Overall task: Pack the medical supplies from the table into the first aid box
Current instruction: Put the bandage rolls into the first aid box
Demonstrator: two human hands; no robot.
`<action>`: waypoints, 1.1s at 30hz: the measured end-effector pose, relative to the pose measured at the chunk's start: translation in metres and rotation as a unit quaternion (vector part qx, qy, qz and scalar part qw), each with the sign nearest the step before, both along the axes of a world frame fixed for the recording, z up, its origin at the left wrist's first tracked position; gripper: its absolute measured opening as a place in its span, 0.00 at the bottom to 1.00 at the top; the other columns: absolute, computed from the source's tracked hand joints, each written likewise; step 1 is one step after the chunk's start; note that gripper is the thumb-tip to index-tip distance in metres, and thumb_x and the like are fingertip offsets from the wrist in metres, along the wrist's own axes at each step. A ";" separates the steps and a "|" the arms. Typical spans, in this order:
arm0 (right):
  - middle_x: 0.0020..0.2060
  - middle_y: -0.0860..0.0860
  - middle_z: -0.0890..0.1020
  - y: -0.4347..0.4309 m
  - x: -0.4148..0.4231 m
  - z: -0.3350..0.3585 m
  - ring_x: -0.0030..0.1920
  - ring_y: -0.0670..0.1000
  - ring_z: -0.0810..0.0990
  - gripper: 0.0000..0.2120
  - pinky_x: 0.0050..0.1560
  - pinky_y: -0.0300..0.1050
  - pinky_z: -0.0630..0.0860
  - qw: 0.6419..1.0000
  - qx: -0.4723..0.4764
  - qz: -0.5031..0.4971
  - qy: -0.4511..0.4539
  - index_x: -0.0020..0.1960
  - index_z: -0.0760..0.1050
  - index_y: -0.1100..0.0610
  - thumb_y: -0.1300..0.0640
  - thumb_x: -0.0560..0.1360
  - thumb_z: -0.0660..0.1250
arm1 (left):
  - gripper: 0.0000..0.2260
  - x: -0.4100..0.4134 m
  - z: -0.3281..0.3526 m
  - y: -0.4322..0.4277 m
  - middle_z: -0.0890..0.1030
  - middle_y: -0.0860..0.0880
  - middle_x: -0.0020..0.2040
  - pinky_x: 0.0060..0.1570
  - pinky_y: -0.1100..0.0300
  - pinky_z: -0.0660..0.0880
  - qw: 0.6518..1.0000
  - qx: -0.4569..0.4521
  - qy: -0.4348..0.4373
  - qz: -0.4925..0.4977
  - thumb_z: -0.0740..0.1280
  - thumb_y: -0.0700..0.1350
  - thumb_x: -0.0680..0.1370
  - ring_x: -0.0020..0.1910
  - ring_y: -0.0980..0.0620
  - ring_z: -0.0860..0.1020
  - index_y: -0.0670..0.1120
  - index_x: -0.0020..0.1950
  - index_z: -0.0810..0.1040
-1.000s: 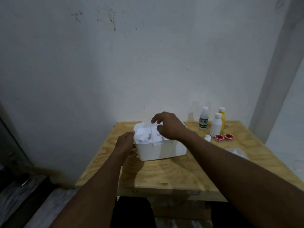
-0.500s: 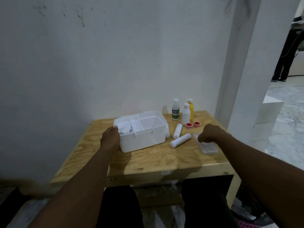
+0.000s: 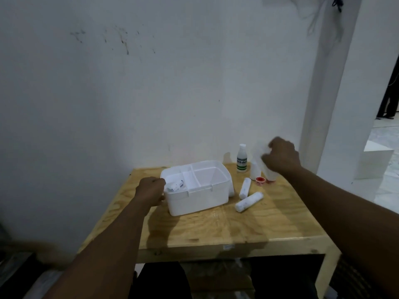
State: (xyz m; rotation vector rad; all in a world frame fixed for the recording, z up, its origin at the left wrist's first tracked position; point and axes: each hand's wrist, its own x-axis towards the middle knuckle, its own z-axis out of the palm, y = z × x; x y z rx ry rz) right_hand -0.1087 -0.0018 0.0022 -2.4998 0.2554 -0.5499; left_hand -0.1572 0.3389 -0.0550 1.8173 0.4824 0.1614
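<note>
The white first aid box (image 3: 198, 201) stands open on the wooden table (image 3: 237, 229), with small packets (image 3: 176, 186) in its left compartment. My left hand (image 3: 151, 192) grips the box's left end. My right hand (image 3: 280, 157) is raised over the back right of the table, closed on a blurred clear plastic packet (image 3: 259, 153). Below it stand a white bottle with a green label (image 3: 241, 159), a second white bottle (image 3: 254, 170) that is partly hidden, and a red tape roll (image 3: 260, 179). Two white bandage rolls (image 3: 245, 188) (image 3: 249, 201) lie right of the box.
The table stands against a white wall, with a white pillar (image 3: 336, 104) close to its right rear corner. Another white roll (image 3: 231, 190) peeks out behind the box's right end. Bare wood lies in front of the box.
My right hand has lifted the clear packet off the table's right side, up and back over the bottles. My left hand stays on the box's left end.
</note>
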 end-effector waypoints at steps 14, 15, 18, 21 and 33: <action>0.48 0.57 0.81 0.152 0.031 -0.024 0.50 0.58 0.81 0.11 0.46 0.47 0.77 0.983 0.070 0.134 0.103 0.46 0.72 0.60 0.56 0.71 0.72 | 0.11 0.021 0.002 0.023 0.85 0.38 0.50 0.47 0.47 0.83 0.998 0.005 0.040 -0.042 0.67 0.42 0.78 0.38 0.40 0.84 0.37 0.55 0.80; 0.48 0.57 0.80 0.154 0.032 -0.026 0.49 0.58 0.81 0.10 0.46 0.47 0.77 0.982 0.041 0.135 0.123 0.45 0.71 0.59 0.57 0.72 0.71 | 0.11 0.022 0.002 0.024 0.85 0.38 0.49 0.47 0.47 0.83 0.998 0.003 0.040 -0.044 0.67 0.42 0.78 0.36 0.41 0.84 0.36 0.55 0.80; 0.53 0.59 0.80 0.155 0.039 -0.028 0.52 0.58 0.82 0.13 0.53 0.50 0.81 0.969 -0.026 0.145 0.198 0.51 0.73 0.60 0.58 0.72 0.73 | 0.14 0.025 0.004 0.027 0.85 0.38 0.48 0.45 0.49 0.83 0.998 0.005 0.043 -0.051 0.67 0.43 0.77 0.31 0.44 0.82 0.34 0.56 0.79; 0.56 0.59 0.80 0.158 0.046 -0.031 0.54 0.58 0.83 0.20 0.55 0.49 0.81 0.948 -0.084 0.162 0.261 0.58 0.74 0.62 0.55 0.71 0.75 | 0.13 0.027 0.005 0.028 0.85 0.38 0.47 0.45 0.47 0.84 0.997 -0.003 0.049 -0.056 0.68 0.43 0.76 0.29 0.44 0.82 0.33 0.55 0.80; 0.63 0.64 0.78 0.161 0.050 -0.021 0.56 0.60 0.82 0.21 0.57 0.47 0.78 0.925 -0.067 0.176 0.330 0.72 0.66 0.68 0.60 0.81 0.55 | 0.15 0.030 0.005 0.032 0.85 0.36 0.50 0.40 0.50 0.85 0.995 -0.012 0.058 -0.079 0.68 0.43 0.77 0.37 0.38 0.85 0.33 0.58 0.79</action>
